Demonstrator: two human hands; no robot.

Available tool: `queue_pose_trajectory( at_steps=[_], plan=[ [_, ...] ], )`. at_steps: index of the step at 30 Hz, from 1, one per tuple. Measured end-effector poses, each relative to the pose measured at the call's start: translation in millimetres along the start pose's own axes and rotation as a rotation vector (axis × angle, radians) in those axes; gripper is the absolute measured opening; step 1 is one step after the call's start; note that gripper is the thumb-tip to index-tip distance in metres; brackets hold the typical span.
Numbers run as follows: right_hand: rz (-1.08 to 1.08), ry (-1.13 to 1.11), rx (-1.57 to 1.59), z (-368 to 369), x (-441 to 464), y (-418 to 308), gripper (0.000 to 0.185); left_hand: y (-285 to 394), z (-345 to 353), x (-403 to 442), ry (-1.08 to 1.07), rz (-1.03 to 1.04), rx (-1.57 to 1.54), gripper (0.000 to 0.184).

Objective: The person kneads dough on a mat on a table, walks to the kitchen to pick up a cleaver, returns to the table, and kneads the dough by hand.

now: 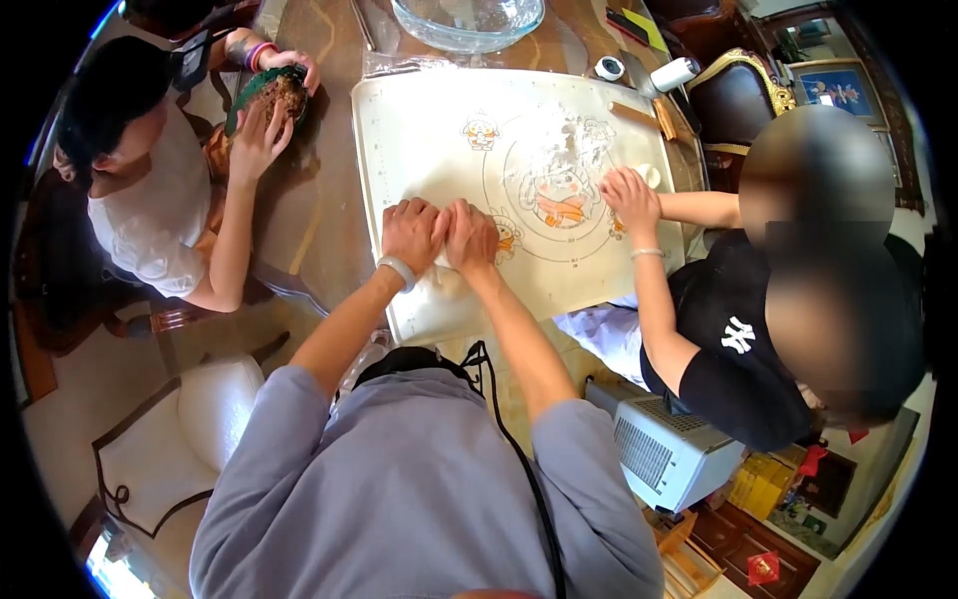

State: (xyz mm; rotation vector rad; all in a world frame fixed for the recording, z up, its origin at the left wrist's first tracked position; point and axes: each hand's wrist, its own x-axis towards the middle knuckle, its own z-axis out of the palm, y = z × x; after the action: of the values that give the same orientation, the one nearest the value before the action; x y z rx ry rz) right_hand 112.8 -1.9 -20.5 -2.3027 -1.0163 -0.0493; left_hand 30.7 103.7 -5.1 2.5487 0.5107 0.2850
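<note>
My left hand (412, 232) and my right hand (471, 238) are side by side near the left front of a pale printed mat (399, 130). The fingers of both are curled and pressed down, knuckles up. Between my wrists a pale lump of dough (440, 279) shows in part; most of it is hidden beneath my hands. White flour (574, 145) is scattered over the mat's middle and far side. To the right, another person's hands (631, 200) press on the mat beside a small pale dough piece (651, 176).
A glass bowl (474, 28) stands past the mat's far edge. A wooden stick (633, 113), a wooden-handled knife (665, 117) and a white cylinder (676, 74) lie at the far right. On the left, another person holds a green bag (245, 100) with brown contents.
</note>
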Motion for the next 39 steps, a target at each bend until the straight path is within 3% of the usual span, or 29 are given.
queue_pose_trajectory(
  at_steps=[1,2,4,5,7,8,11,14,16,18,20,23,29,32,35,39],
  plan=[
    [0.042,-0.014,0.019,-3.3,-1.1,1.0,0.026,-1.6,0.6,0.4,0.058,-0.007,-0.057,0.044],
    [0.087,-0.024,0.038,-7.0,-1.2,3.3,0.032,-7.8,-1.1,5.9,0.054,-0.058,-0.18,0.05],
    [0.31,-0.029,0.527,-34.7,-16.1,4.4,0.04,-12.6,-15.1,7.4,0.006,-0.176,-0.434,0.065],
    [0.415,-0.032,0.77,-55.6,-22.5,7.2,0.045,-17.3,-28.8,7.7,-0.059,-0.189,-0.686,0.079],
    [0.607,-0.028,1.252,-98.6,-25.8,11.0,0.058,-6.6,-74.9,9.9,-0.149,-0.18,-1.174,0.085],
    [0.695,-0.017,1.496,-112.9,-26.1,10.7,0.065,-9.7,-86.1,13.4,-0.226,-0.223,-1.398,0.096],
    [0.582,0.012,1.635,-145.7,-25.7,9.3,0.065,-5.0,-102.2,27.3,-0.349,-0.104,-1.463,0.107],
    [0.484,-0.126,1.425,-131.6,-19.4,4.0,0.066,6.1,-92.3,45.7,-0.626,-0.04,-1.312,0.113],
    [0.584,-0.367,1.169,-119.2,-17.1,0.2,0.068,9.2,-79.2,49.2,-0.682,-0.028,-1.14,0.116],
    [0.576,-0.421,1.183,-116.0,-27.2,-4.5,0.067,21.9,-91.1,35.8,-0.699,0.003,-1.181,0.115],
    [0.583,-0.401,1.201,-110.9,-48.0,0.3,0.063,22.2,-96.5,12.0,-0.612,0.015,-1.156,0.111],
    [0.636,-0.387,1.139,-106.7,-76.1,13.4,0.058,-1.4,-85.1,-21.0,-0.529,-0.136,-1.052,0.097],
    [0.589,-0.309,1.069,-78.9,-86.5,29.3,0.049,-24.2,-70.1,-40.5,-0.324,-0.114,-0.845,0.075],
    [0.505,-0.23,0.722,-63.0,-76.0,22.7,0.047,-21.9,-55.1,-27.1,-0.204,-0.079,-0.646,0.06],
    [0.261,-0.156,0.377,-47.7,-54.8,16.9,0.043,-28.2,-15.8,-7.5,-0.143,-0.127,-0.533,0.046],
    [0.137,0.051,0.182,-3.6,-37.3,11.6,0.033,-21.5,12.7,0.9,-0.093,0.117,-0.176,0.032]
  ],
)
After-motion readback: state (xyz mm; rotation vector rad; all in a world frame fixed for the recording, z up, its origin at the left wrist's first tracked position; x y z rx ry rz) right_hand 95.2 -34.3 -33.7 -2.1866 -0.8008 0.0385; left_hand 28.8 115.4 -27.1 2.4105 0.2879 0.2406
